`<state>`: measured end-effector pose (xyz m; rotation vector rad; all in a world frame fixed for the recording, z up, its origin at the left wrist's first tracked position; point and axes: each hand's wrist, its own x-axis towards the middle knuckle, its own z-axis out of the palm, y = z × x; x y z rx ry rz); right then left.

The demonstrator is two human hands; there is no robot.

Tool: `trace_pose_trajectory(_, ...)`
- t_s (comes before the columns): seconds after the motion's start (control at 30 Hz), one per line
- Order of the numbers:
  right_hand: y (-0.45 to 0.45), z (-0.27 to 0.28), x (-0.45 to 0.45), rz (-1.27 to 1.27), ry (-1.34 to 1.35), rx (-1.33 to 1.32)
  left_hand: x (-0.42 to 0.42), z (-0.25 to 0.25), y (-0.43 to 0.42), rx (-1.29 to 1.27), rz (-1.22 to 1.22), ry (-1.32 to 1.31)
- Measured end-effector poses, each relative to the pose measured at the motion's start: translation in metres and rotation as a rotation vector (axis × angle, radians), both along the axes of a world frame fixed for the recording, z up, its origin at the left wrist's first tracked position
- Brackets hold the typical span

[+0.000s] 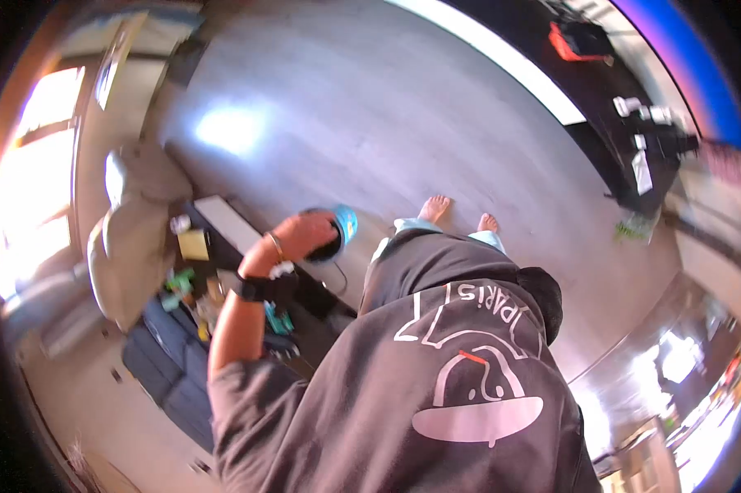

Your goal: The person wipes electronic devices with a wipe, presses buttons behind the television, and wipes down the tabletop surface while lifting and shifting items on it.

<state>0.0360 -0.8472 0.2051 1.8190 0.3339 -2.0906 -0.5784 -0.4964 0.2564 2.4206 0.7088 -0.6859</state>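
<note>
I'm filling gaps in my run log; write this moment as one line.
left hand: at blue-and-black object, grip unclear | right hand: not in view | bare feet: on floor

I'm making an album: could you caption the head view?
Left hand at a blue-and-black object, bare feet on the greyish floor.

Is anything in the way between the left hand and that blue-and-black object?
Nothing visible stands between them: the left hand appears to have its fingers on the blue-and-black object. Its underside is hidden from this view.
</note>
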Motion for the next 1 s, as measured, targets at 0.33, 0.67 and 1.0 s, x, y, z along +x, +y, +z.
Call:
trace_pose_trajectory(0.33, -0.028, 0.002, -0.052, -0.261, 0.233, -0.211, 0.011, -0.016, 0.079, -0.108, 0.827, 0.002)
trace_pose_trajectory(0.67, 0.142, -0.082, 0.037, -0.339, -0.630, 1.045, 0.160, -0.041, 0.196, -0.213, 0.709, -0.435)
trace_pose_trajectory(1.0, 0.297, -0.185, 0.136, -0.091, -0.647, 1.172, 0.326, -0.147, 0.216, -0.344, 0.525, -0.355)
